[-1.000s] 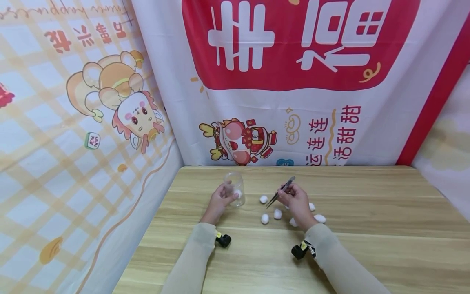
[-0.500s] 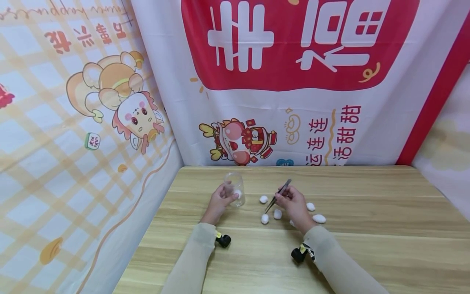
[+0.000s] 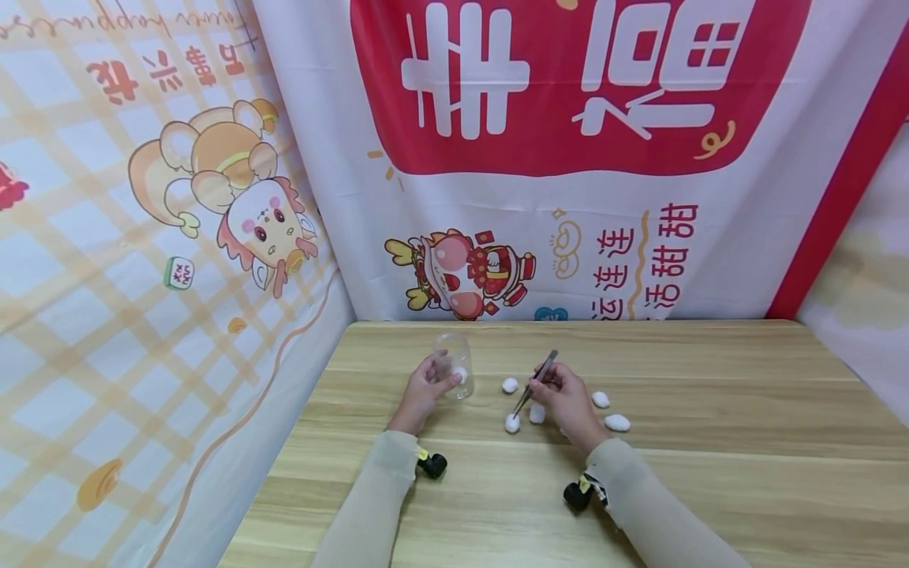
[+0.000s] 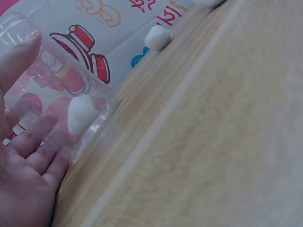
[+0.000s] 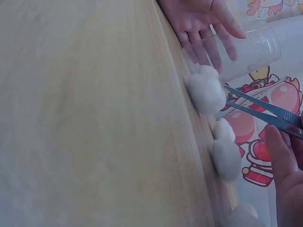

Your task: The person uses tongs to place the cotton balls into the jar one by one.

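Note:
My left hand (image 3: 424, 388) grips a clear plastic jar (image 3: 461, 351), its thumb on the near side and its fingers round the back. Inside, near the bottom, sits one white cotton ball (image 4: 81, 115). In my right hand (image 3: 571, 401) are metal tweezers (image 3: 538, 379), pinched between thumb and fingers and slanting down to the left. Their prongs (image 5: 286, 114) stand slightly apart, and the tips are right at the top of the nearest cotton ball (image 3: 512, 425). Another cotton ball (image 3: 536, 414) lies just right of the tips.
Farther back on the wooden table (image 3: 454, 505) is a cotton ball (image 3: 510, 385) between jar and tweezers. Two more lie right of my right hand, one cotton ball (image 3: 600, 399) behind the other (image 3: 618, 424). Printed cloth (image 3: 398, 197) hangs behind the table.
My right hand has brought the tweezers down and left, from above the table onto the nearest cotton ball. The left hand and jar have stayed in place.

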A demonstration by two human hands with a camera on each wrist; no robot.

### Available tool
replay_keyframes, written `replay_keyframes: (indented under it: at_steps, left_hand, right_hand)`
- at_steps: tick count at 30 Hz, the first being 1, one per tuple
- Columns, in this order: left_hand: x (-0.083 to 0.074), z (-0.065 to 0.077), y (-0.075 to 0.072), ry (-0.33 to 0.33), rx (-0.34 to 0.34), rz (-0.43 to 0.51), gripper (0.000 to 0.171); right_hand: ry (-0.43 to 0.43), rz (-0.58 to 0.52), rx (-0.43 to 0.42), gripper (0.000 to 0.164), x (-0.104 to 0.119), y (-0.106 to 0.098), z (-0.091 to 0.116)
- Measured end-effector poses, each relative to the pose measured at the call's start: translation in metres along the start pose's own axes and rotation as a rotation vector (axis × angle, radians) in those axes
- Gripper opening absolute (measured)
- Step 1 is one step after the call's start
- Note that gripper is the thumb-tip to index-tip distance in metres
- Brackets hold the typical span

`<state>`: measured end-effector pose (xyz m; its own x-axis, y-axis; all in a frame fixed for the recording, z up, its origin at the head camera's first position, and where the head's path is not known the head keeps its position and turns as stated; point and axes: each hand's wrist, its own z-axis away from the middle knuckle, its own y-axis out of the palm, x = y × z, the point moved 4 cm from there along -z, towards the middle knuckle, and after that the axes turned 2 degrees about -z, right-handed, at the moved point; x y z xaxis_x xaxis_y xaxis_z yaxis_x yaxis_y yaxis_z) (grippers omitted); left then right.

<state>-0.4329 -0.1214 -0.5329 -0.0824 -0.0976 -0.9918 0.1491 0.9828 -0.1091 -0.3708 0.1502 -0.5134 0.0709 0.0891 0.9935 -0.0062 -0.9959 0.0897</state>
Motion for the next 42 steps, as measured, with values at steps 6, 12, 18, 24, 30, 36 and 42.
replay_keyframes:
  at_steps: [6,12,18,24,30,36,42]
  left_hand:
    - [0.0101,-0.0048,-0.0007,0.009,-0.011,0.011,0.075]
    - [0.0084,-0.0038,-0.0004,0.01,-0.015,0.017,0.074]
    - [0.0076,-0.004,0.0001,0.005,-0.018,0.016,0.073]
    - [0.0077,-0.0044,0.0004,0.009,-0.012,0.026,0.075]
    - [0.009,-0.0053,0.0003,0.012,-0.007,0.032,0.077]
    - [0.009,-0.0055,0.0005,0.021,-0.008,0.03,0.08]
    - [0.0087,-0.0049,0.0007,0.033,-0.007,0.034,0.079]
  right_hand:
    - [0.011,0.036,0.016,0.031,-0.0009,0.0021,-0.0002]
    - [0.026,0.079,0.05,0.033,-0.002,0.0056,-0.0003]
    - [0.028,0.095,0.064,0.029,-0.005,0.0072,-0.0002]
    - [0.042,0.083,0.066,0.027,-0.0078,0.0066,-0.0004]
    - [0.054,0.067,0.044,0.026,-0.0071,0.0062,-0.001]
    - [0.046,0.041,0.021,0.029,-0.0067,0.0052,-0.0022]
    - [0.037,0.037,0.028,0.03,-0.006,0.0041,-0.0041]
